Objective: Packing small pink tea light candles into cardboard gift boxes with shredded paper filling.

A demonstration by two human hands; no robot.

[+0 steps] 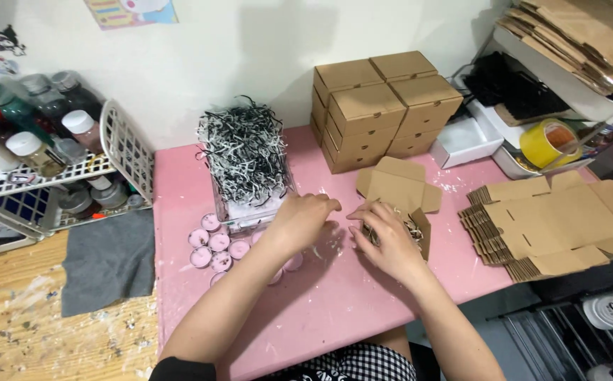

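At the pink tabletop's (320, 310) centre, both hands pinch light, springy black-and-white shredded paper (384, 224) in the flimsy open brown cardboard box (399, 190); the left hand (305, 219) sits at nine o'clock, the right hand (385, 243) over it. Best held by its folded walls.

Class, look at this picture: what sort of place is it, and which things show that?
Probably a small home craft packing station: stacked closed cardboard boxes, flat unfolded boxes, pink tealight candles and shredded paper filler on a pink table.

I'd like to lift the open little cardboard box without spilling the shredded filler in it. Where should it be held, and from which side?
Grip the open box by its two side walls, low down, coming from above with the right hand that already rests on it. Its lid stands open at the far side and the opening faces up, so avoid the flap and keep the box level.
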